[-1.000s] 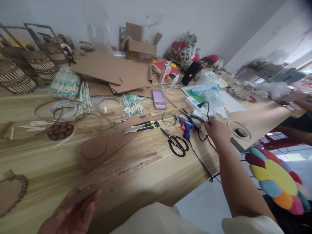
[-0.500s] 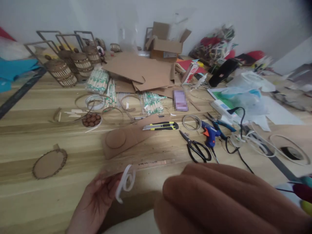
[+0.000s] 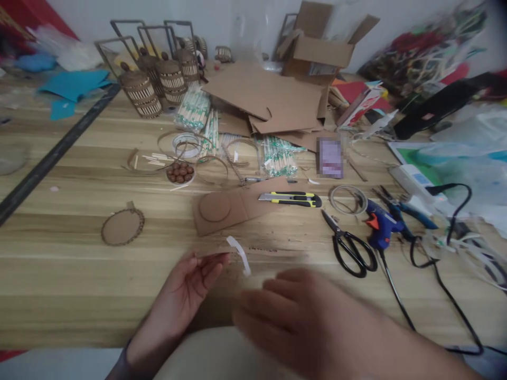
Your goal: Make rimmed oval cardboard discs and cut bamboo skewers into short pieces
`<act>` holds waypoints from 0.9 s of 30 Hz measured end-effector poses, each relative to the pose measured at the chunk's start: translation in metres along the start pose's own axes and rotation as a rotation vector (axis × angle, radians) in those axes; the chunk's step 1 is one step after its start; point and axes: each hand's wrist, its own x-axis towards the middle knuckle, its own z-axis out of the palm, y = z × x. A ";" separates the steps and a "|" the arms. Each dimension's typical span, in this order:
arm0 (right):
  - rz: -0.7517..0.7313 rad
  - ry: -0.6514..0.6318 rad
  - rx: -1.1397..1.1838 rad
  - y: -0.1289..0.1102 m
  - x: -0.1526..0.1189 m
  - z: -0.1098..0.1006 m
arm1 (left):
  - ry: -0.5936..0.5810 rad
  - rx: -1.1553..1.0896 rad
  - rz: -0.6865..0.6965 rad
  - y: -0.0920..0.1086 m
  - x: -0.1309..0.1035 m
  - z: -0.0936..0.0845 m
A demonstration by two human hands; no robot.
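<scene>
My left hand (image 3: 190, 287) is low in the middle, palm up, with thumb and fingers closed on the near end of a thin light-brown strip (image 3: 212, 253). A narrow white strip (image 3: 242, 257), like tape backing paper, curls up beside its fingertips. My right hand (image 3: 283, 322) is nearer to me on the right, smeared by motion, its fingers bent; whether it holds anything is not visible. Beyond the hands lies a flat cardboard piece (image 3: 222, 219) with a cardboard disc (image 3: 214, 207). A yellow-and-black utility knife (image 3: 291, 199) rests at its right end.
Black-handled scissors (image 3: 350, 250), a blue glue gun (image 3: 382, 224) with its cord and a tape roll (image 3: 348, 200) lie right. An oval cardboard piece (image 3: 122, 227) and a bowl of brown balls (image 3: 180, 172) are left. Cardboard sheets (image 3: 265, 95) and small lidded baskets (image 3: 140, 92) stand behind.
The view has swung left, so the table's things appear farther right. My right hand has drawn back and lower, farther from the camera. The white strip hangs straighter, less coiled.
</scene>
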 end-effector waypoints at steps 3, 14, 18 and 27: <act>-0.035 -0.056 -0.118 0.019 0.007 0.028 | 0.034 0.027 0.016 0.001 -0.001 0.006; 0.386 0.358 -0.134 0.046 -0.065 0.019 | 0.340 0.086 -0.022 0.009 -0.006 0.022; 1.156 0.654 -0.378 0.068 -0.144 -0.003 | 0.470 0.061 -0.110 0.014 -0.008 0.032; 1.674 0.627 -0.381 0.090 -0.227 0.002 | 0.448 0.163 -0.145 0.012 -0.003 0.036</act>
